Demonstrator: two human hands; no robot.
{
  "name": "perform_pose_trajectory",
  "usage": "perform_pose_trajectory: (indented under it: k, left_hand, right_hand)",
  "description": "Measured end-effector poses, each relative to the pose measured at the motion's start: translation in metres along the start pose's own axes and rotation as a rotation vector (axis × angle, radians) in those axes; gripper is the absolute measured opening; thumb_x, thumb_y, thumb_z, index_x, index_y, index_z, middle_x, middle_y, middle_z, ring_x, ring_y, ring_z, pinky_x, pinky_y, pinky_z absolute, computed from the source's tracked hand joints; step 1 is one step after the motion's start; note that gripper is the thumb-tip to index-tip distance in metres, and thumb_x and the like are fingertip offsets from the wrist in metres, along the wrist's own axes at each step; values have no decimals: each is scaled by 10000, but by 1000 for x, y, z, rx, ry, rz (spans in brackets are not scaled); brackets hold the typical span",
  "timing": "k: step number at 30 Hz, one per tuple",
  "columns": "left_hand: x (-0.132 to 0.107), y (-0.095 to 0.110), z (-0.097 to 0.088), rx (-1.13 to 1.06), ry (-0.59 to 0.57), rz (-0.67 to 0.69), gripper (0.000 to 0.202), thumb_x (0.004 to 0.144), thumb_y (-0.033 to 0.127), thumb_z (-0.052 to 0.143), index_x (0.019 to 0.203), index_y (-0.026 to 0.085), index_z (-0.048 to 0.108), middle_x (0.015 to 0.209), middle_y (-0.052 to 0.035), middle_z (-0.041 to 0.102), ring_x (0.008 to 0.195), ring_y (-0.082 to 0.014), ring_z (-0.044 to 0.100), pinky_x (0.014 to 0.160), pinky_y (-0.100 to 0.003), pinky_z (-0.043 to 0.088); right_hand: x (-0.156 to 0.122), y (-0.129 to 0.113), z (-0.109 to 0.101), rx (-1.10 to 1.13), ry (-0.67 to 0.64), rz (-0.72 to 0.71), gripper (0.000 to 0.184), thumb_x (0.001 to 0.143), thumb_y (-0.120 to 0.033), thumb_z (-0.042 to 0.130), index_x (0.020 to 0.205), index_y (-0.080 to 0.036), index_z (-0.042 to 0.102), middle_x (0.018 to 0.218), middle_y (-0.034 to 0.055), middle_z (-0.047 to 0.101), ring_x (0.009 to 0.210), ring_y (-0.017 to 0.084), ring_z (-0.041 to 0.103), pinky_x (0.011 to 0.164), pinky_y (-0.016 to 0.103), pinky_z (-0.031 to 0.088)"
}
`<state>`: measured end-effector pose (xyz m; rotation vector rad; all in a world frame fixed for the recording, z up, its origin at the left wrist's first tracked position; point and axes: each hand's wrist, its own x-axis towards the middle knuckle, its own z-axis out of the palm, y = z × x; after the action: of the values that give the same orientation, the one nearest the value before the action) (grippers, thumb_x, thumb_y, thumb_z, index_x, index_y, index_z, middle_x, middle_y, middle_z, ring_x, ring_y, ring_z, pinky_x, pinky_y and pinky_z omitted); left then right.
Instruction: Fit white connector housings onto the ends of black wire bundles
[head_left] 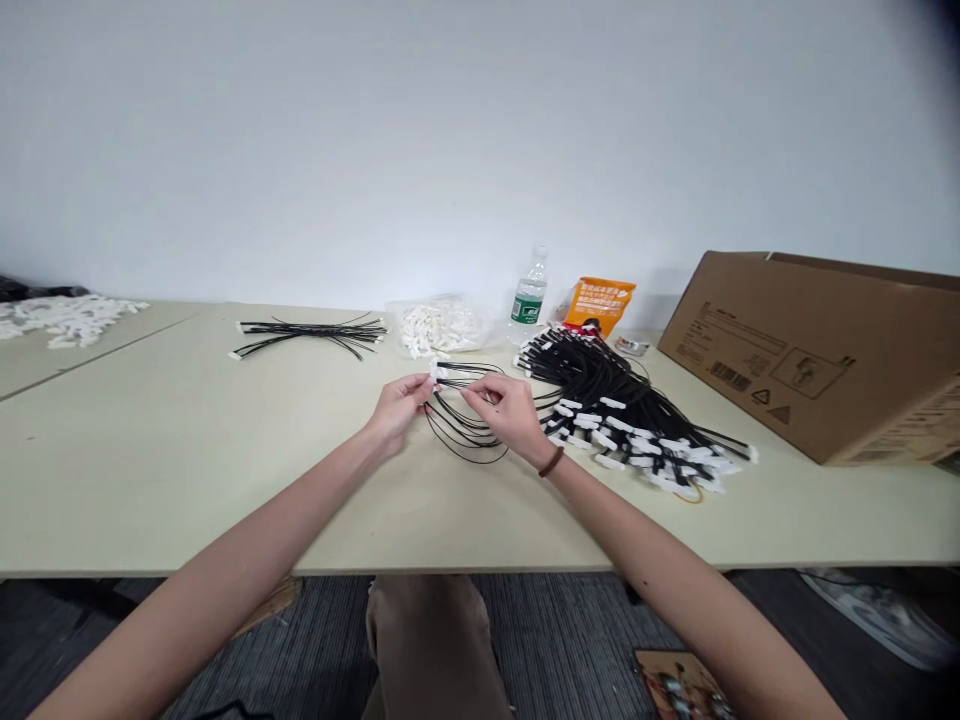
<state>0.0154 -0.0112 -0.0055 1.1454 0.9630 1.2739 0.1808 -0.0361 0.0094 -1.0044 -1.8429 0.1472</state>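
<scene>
Near the middle of the table, my left hand point(399, 408) is closed on a white plastic connector point(435, 372) with black wires point(469, 440) running from it. The wires curve to the right in loose loops. My right hand point(511, 412) is pinched on one of these black wires, just right of the connector; its fingertips partly hide the wire. A big pile of black wire harnesses point(592, 370) with white connectors lies right of my right hand. Behind my hands sits a clear plastic bag of white connectors point(439, 325). A smaller bundle of black wires point(311, 335) lies to the left.
A cardboard box point(787, 350) stands at the right. Against the wall are a water bottle point(529, 288) and an orange packet point(600, 303). More white connectors point(71, 317) lie at the far left, past a table seam. The table's front edge point(480, 570) runs just above my legs.
</scene>
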Motion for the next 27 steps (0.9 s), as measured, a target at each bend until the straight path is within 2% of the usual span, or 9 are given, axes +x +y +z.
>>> perform_pose_trajectory:
  k: [6, 12, 18, 22, 27]
  left_hand:
    - [-6, 0, 4, -42, -68, -83, 325, 557, 396, 735, 750, 147, 658, 785, -43, 609, 703, -109, 504, 632, -240, 387]
    - [-10, -4, 7, -23, -112, -93, 372, 538, 419, 744, 772, 142, 662, 792, -53, 608, 731, -124, 515, 636, -246, 395]
    - [-9, -3, 8, -29, -86, -88, 368, 548, 422, 739, 775, 144, 658, 802, -55, 616, 719, -114, 514, 637, -237, 389]
    - [-10, -2, 9, -47, -112, -87, 341, 546, 402, 743, 746, 142, 650, 776, -44, 611, 703, -108, 509, 646, -243, 394]
    - [-12, -1, 10, -78, -124, -117, 319, 547, 378, 745, 718, 135, 627, 732, -20, 581, 667, -91, 487, 625, -232, 393]
  right_hand:
    - [-2, -5, 1, -15, 6, -72, 198, 807, -287, 540, 672, -188, 647, 612, 12, 600, 580, 121, 488, 589, 249, 372]
    - [0, -5, -1, -49, 23, -71, 195, 814, -265, 530, 685, -178, 648, 599, 10, 566, 562, 113, 480, 561, 238, 356]
    - [0, -1, 0, -107, -13, -129, 165, 822, -242, 525, 730, -188, 651, 673, 17, 613, 645, 124, 529, 627, 239, 385]
    - [-3, 1, 2, -221, -17, -227, 189, 844, -237, 506, 725, -193, 645, 703, 22, 638, 705, 134, 545, 685, 248, 387]
    - [-5, 5, 5, -334, 16, -375, 231, 869, -233, 471, 702, -181, 622, 675, 16, 615, 676, 126, 510, 657, 245, 365]
